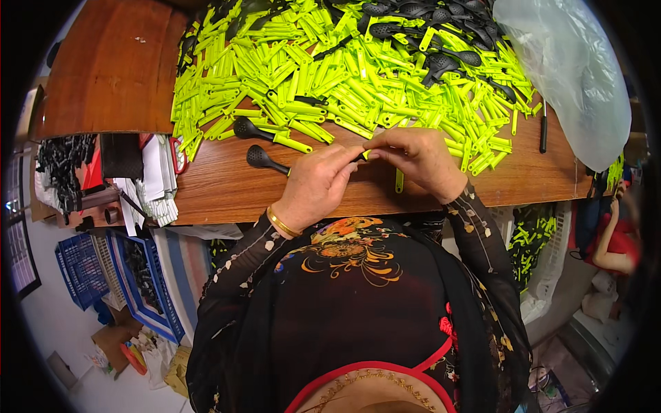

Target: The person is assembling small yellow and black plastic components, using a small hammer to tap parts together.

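Note:
My left hand (316,181) is wrapped round the shaft of a black slotted spoon (259,157), whose perforated head sticks out to the left. Just in front of me, the fingertips of my right hand (421,157) pinch a lime-green handle (366,155) at the spoon's dark end. Most of that handle is hidden by my fingers, so I cannot tell how far the two parts are joined. Beyond my left hand lies another black slotted spoon (246,128) with a green handle on it. A green piece (399,181) shows below my right hand.
A large heap of lime-green handles (296,69) covers the far table, with black utensil heads (441,65) among them. At the right are a clear plastic bag (571,76) and a black-handled tool (543,134). Crates (134,275) stand at left; a co-worker's arm (609,234) shows far right.

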Demonstrator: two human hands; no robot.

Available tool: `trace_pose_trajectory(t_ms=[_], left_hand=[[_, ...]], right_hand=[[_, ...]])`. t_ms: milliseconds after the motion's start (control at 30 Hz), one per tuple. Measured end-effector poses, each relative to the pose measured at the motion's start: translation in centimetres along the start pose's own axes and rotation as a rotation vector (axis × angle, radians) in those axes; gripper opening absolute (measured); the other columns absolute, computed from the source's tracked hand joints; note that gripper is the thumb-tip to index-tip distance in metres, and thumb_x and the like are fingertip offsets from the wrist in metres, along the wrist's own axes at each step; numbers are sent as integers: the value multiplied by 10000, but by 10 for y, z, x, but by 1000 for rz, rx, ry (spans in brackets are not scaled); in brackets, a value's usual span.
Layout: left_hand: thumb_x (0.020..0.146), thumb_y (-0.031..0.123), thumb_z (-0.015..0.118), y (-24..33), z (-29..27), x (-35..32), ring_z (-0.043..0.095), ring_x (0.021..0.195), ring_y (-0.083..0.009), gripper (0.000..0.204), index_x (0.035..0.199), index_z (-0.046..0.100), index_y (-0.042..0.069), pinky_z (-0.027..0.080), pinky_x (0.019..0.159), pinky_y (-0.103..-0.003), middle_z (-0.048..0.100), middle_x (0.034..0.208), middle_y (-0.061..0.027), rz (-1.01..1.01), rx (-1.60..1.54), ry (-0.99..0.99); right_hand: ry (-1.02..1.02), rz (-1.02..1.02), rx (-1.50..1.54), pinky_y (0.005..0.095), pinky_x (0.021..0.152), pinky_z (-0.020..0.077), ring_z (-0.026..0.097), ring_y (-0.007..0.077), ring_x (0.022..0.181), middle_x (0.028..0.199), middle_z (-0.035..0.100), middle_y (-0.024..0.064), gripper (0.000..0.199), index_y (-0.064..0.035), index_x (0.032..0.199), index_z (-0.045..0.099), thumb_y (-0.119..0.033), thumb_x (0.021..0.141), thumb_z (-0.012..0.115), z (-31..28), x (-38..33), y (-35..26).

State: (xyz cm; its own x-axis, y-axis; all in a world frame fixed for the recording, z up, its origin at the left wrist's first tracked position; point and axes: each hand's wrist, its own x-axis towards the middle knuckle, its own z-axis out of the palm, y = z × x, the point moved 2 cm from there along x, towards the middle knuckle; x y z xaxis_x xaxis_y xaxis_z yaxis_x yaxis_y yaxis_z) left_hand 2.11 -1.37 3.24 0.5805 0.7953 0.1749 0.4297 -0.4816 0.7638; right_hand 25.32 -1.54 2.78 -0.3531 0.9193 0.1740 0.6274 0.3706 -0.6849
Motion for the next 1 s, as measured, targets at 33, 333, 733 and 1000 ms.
trace_pose_trajectory(t_ms=[33, 333, 733, 1000], left_hand=[[969, 74, 738, 0, -1, 0, 736, 890, -328, 310, 1268, 721, -4, 567, 792, -405, 753, 1021, -177, 39, 19, 9], [933, 276, 786, -17, -11, -8, 689, 800, -274, 201, 1049, 773, 113, 490, 740, -407, 718, 876, -56, 164, 325, 102], [873, 161, 791, -68, -21, -33, 614, 1104, -244, 267, 1139, 768, 140, 413, 991, -456, 664, 1092, -17, 118, 615, 217], [890, 197, 809, -53, -37, -3, 596, 1222, -259, 360, 1245, 774, 154, 374, 1067, -462, 676, 1207, -23, -1, 468, 341]], right_hand=[[-54, 76, 64, 367, 669, 576, 760, 276, 781, 911, 787, 92, 147, -127, 1049, 823, -186, 916, 841, 4, -1, 3], [-17, -75, 5, 422, 730, 566, 740, 305, 819, 893, 774, 126, 135, -86, 1019, 822, -166, 911, 838, 28, 11, -11], [96, -243, -249, 479, 843, 571, 718, 370, 904, 923, 761, 150, 160, -50, 999, 797, -172, 896, 794, 79, 126, 19], [250, -53, -25, 361, 877, 575, 741, 273, 934, 1004, 770, 133, 155, -29, 1093, 788, -142, 1002, 734, 26, 83, 43]])
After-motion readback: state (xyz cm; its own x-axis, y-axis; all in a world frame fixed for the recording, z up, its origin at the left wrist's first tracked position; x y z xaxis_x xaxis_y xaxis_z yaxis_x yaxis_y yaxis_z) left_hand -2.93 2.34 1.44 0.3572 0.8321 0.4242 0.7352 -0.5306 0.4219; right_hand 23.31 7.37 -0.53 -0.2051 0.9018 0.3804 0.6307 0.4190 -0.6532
